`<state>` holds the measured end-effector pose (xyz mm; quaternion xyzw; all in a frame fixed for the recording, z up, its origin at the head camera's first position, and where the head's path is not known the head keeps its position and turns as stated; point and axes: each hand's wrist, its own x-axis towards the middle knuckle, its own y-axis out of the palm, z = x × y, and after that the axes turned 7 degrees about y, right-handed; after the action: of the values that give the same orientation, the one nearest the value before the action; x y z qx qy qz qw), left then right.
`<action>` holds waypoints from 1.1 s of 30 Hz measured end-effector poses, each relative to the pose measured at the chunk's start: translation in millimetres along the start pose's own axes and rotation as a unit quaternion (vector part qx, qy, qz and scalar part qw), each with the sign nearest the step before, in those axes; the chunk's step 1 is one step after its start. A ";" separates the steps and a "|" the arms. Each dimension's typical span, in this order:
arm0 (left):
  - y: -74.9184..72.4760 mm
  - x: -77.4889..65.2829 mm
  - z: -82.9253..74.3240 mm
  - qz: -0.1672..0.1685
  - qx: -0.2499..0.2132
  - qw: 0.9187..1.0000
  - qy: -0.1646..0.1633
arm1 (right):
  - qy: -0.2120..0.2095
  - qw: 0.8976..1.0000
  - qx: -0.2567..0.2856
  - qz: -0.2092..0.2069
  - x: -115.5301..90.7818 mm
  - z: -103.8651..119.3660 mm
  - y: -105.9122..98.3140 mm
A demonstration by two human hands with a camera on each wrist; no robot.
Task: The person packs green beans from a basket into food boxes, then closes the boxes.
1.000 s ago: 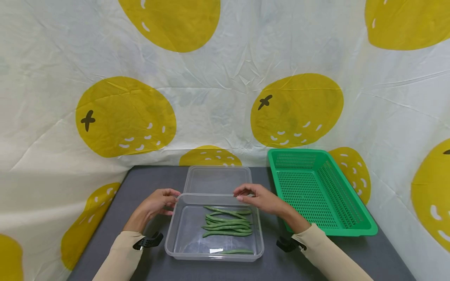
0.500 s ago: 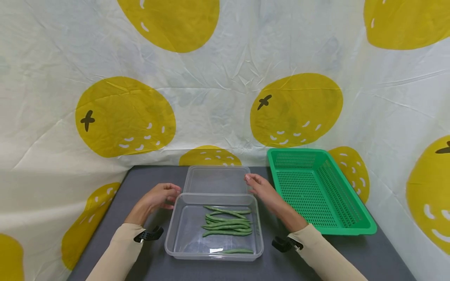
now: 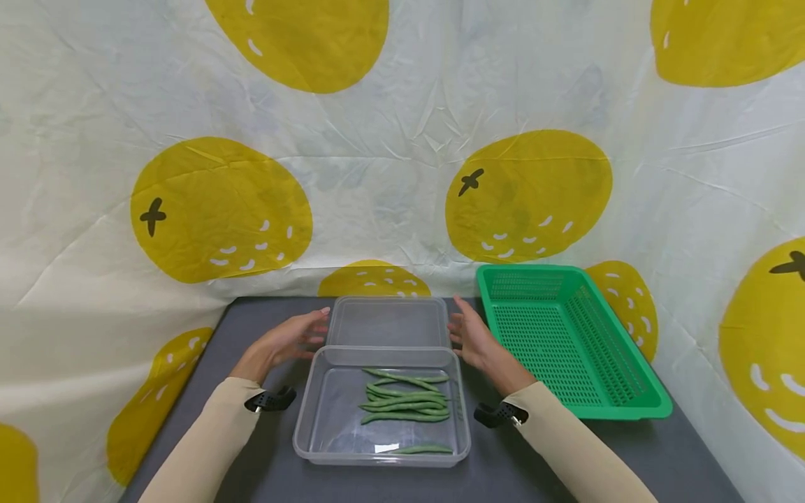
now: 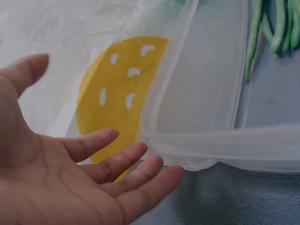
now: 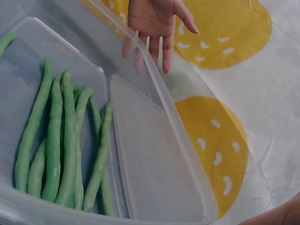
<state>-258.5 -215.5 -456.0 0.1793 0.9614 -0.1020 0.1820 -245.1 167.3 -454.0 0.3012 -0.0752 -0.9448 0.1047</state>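
A clear plastic container [image 3: 339,412] stands on the grey table in the head view. Several green beans [image 3: 405,405] lie in it, mostly bunched at the right, with one apart along the near side. Behind it lies a flat translucent lid [image 3: 390,323]. My left hand [image 3: 289,340] is at the lid's left edge, fingers extended and apart; the left wrist view shows its palm and fingers [image 4: 140,171] holding nothing. At the lid's right edge is my right hand [image 3: 476,339], its fingers extended. I cannot tell whether either hand touches the lid.
To the right stands a green plastic basket [image 3: 560,349] with slotted walls and nothing in it. A white cloth [image 3: 377,209] printed with yellow fruit hangs behind the table. Each wrist wears a black band [image 3: 270,400].
Both hands have moved from the container's far rim away to the sides of the lid. The right hand has let go of the rim and spread its fingers. Container, beans and lid stay put.
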 end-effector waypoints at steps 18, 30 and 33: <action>3.8 13.9 29.8 0.029 -0.091 0.995 0.030 | 0.076 0.997 0.034 -0.005 10.8 -2.3 0.1; 1.6 14.2 26.1 0.017 -0.133 0.991 0.030 | 0.035 0.998 0.055 -0.001 10.1 -0.3 1.1; -0.3 12.4 22.8 0.011 -0.139 0.989 0.040 | 0.014 0.998 0.053 -0.002 9.4 -0.2 1.3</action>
<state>-262.3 -217.9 -481.7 0.1665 0.9708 0.0415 0.1674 -252.3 163.8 -459.1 0.3199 -0.1234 -0.9352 0.0881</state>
